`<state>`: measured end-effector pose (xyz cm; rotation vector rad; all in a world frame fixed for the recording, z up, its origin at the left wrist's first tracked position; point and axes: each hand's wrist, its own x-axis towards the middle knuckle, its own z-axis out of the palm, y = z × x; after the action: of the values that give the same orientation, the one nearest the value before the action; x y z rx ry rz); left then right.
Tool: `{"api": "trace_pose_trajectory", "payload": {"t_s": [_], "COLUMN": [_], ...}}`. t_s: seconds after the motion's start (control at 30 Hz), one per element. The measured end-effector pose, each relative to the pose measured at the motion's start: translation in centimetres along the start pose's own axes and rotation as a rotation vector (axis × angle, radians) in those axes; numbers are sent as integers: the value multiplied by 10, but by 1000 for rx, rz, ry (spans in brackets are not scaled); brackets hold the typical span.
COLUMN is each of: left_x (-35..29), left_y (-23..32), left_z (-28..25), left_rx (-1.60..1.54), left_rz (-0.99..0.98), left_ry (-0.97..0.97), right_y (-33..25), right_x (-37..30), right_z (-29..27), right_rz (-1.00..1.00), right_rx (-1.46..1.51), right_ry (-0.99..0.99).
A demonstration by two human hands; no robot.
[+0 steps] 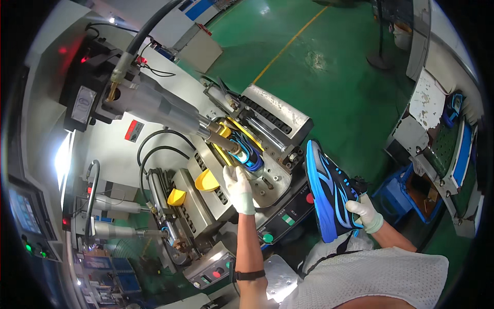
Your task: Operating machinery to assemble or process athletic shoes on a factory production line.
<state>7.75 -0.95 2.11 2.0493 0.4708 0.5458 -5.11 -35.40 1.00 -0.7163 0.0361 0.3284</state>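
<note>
My right hand (366,215), in a white glove, grips a black and blue sneaker (332,193) at its heel end. The sneaker hangs in the air to the right of a shoe machine, its blue sole edge facing left. My left hand (238,189), also gloved, is at the metal bed (272,188) of the machine with its fingers stretched out and nothing visible in them. Just beyond those fingertips a second blue and black shoe (251,158) sits in the machine between yellow pads (225,131). A metal ram (221,141) comes down onto it; part of that shoe is hidden.
A control panel (280,222) with buttons fronts the bed. To the left are an adjoining station with yellow pads (207,181), black hoses (154,135) and a screen (24,211). At right stand a conveyor (447,149) bearing another shoe (453,109) and a blue crate (393,193).
</note>
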Motion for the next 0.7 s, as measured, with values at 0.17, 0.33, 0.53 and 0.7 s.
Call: {"api": "trace_pose_trajectory", "payload": {"t_s": [0.17, 0.33, 0.53, 0.7], "left_x": [27, 58, 86, 98], "left_y": [-43, -69, -127, -121], "left_z": [23, 60, 113, 98], "left_rx": [92, 110, 328, -162], "left_rz": [-60, -173, 77, -13], "left_ry": [66, 56, 226, 97], "right_y": [-1, 8, 1, 1], "right_x": [0, -2, -10, -15], "right_z": [9, -1, 13, 17], "right_rz": [-12, 39, -12, -68], "right_rx": [11, -78, -343, -440], "right_ry": [15, 65, 126, 142]}}
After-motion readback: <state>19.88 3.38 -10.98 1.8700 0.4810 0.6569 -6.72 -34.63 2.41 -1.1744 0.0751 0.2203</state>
